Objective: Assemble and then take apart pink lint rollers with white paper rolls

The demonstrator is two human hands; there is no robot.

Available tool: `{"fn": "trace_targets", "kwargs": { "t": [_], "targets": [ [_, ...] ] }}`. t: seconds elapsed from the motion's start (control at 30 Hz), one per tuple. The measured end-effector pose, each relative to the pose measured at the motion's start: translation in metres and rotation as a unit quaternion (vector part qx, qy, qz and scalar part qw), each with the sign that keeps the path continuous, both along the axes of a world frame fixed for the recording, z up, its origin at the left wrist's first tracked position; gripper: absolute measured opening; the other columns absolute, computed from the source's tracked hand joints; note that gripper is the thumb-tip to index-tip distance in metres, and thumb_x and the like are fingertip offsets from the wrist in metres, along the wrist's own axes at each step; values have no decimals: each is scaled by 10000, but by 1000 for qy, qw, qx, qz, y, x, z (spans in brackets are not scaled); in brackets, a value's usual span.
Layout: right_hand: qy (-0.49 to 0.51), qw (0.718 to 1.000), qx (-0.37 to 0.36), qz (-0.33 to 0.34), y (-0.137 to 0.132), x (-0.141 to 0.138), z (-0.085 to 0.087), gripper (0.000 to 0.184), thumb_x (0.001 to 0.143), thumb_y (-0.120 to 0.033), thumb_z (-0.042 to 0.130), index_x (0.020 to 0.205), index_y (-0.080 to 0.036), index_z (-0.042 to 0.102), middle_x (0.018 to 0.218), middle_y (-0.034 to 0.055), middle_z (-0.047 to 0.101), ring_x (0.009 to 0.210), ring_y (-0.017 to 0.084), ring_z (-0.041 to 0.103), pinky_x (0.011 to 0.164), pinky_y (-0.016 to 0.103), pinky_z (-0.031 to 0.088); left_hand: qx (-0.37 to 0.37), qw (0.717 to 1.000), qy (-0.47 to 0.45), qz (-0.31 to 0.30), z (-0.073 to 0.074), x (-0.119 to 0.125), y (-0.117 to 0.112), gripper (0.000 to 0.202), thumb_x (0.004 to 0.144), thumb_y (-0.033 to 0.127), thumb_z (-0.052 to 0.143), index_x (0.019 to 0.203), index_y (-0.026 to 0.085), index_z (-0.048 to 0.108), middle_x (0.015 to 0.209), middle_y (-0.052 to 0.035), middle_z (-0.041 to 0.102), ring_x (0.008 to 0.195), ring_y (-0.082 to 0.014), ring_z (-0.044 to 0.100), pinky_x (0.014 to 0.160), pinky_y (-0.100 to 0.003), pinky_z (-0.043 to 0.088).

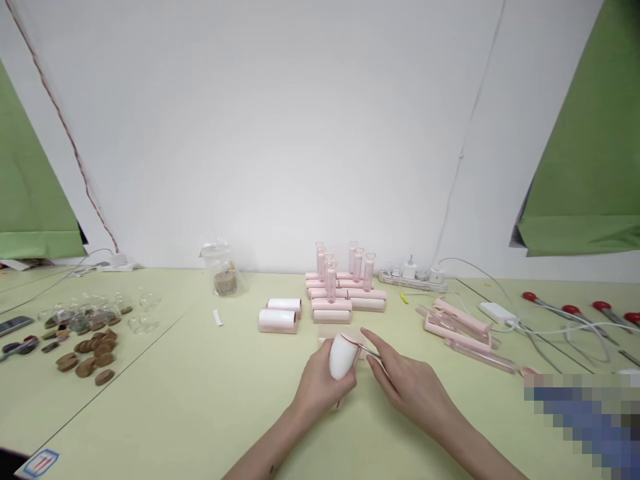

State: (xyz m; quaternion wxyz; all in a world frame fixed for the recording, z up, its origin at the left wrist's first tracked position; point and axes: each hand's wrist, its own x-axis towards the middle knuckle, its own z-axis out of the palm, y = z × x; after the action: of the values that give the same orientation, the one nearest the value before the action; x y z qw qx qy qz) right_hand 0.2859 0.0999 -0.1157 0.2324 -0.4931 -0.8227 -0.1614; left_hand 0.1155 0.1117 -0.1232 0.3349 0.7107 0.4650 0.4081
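Note:
My left hand (pixel 324 380) is wrapped round a white roll (pixel 343 357), tilted with its reddish-edged end up and to the right. In my right hand (pixel 413 387) is a thin metal tool (pixel 370 351), its tip at the rim of that roll; whether it is tweezers or a pick I cannot tell. The index finger is stretched along above the tool. A pale pink translucent piece (pixel 327 331) lies on the table just behind the roll. Two more white rolls (pixel 277 321) lie side by side to the left, beyond my left hand.
Pink rollers (pixel 367 300) with upright handles are stacked at the back. Loose pink parts (pixel 457 327), a white adapter (pixel 499 313) with cables and red-handled tools (pixel 573 311) lie right. Left are brown discs (pixel 95 350), clear domes (pixel 145 323) and a plastic bag (pixel 223 273). A power strip (pixel 413 280) sits by the wall.

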Motion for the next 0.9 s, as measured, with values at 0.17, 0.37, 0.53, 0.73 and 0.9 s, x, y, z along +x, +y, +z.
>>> {"fn": "trace_targets", "kwargs": {
  "t": [0.17,0.37,0.53,0.73,0.9],
  "targets": [
    [-106,994,16,-36,4,-2,-10,703,658,23,342,1318,-206,258,653,-14,556,400,116,506,362,230,145,-5,1000,16,17,1,6,-4,211,689,223,491,899,198,484,765,-5,558,657,-147,517,555,-221,381],
    [-43,998,13,-54,7,2,-18,659,678,3,355,1295,-218,297,612,-22,568,439,116,537,373,210,194,-59,994,0,96,0,22,-5,225,704,332,519,771,221,335,605,42,481,531,-129,471,466,-209,313],
    [10,996,-17,-91,12,10,-9,557,760,-42,327,1292,-204,313,682,16,637,513,144,597,398,200,279,-54,988,-114,90,3,46,4,277,687,343,558,761,222,320,643,43,451,579,-126,483,511,-206,365],
    [38,984,-48,-166,13,29,7,455,836,-117,307,1271,-245,349,720,10,670,534,160,619,385,206,265,-21,982,-165,89,6,80,18,272,665,331,577,785,209,365,723,9,494,643,-145,511,564,-227,390],
    [15,965,-114,-236,13,41,13,445,846,-130,322,1271,-253,374,704,16,672,573,197,626,387,220,248,0,989,-97,113,-1,98,26,287,658,341,590,770,222,355,690,20,514,616,-150,524,533,-217,359]
  ]
}}
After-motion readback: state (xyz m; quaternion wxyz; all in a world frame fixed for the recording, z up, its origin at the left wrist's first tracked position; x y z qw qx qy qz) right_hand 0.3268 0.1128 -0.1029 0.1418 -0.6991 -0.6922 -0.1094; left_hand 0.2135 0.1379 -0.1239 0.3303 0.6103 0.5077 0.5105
